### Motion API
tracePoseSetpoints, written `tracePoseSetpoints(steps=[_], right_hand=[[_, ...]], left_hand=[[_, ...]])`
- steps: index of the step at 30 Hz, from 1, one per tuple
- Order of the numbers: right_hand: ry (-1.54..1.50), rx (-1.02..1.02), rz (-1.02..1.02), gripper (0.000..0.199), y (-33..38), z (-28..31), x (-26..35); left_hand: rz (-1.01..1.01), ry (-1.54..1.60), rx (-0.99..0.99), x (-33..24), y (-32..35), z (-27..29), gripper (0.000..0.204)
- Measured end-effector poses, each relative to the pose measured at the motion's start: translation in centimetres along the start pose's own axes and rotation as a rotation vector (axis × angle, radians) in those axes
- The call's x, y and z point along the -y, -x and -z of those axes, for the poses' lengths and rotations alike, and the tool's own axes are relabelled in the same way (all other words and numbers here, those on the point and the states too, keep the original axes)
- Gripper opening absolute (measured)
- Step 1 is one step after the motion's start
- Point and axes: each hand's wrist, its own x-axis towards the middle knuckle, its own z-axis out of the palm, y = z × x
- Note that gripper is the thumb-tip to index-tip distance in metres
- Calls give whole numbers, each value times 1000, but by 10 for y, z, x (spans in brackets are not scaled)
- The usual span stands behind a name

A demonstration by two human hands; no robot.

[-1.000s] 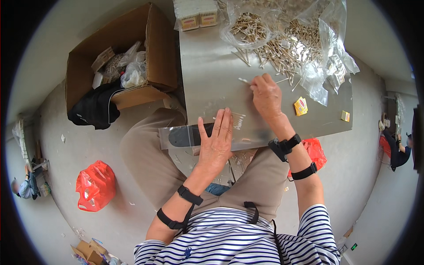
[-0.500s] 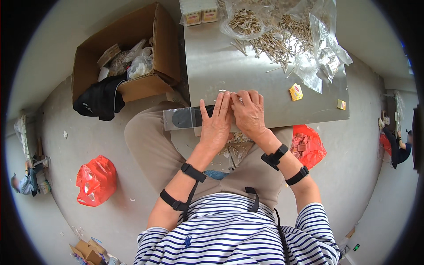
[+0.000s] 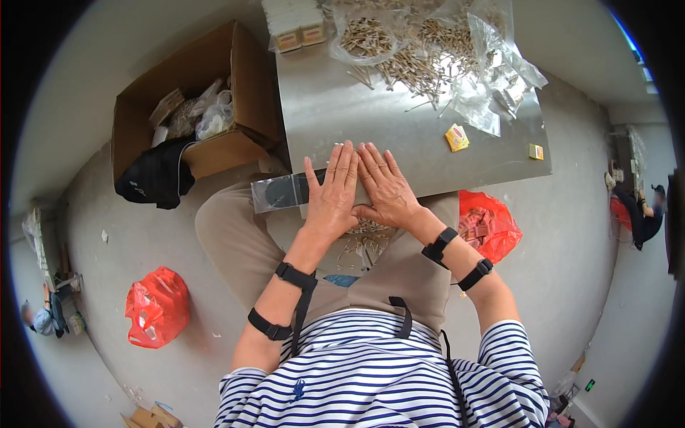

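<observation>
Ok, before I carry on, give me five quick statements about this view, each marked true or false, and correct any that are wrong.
1. The left hand and right hand are close together. True.
2. The right hand is clenched in a fist. False: its fingers are extended.
3. The box stands to the left of the table. True.
4. The swabs are heaped along the table's near edge. False: the heap is toward the far side.
5. The black cloth hangs over the front of the box. True.
</observation>
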Motion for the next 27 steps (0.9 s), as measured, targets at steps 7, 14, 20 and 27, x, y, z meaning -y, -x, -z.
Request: tracePoseSetpoints(steps=[7,14,20,27], right_hand=[[-138,-303,18,58,-11,11,-42],[188,-383,-531,20,-60,28,-130],[76,-448,-234,5,-78,-10,-58],[-154,-491,-259,6,-69,-20,-5]], left_hand=[[-8,11,94,2,-5,-1,146],[7,-148,84,-9,-3,-8,143],[60,-67,51,-11,0,-10,138],[69,-34,36,-9,2,-18,131]])
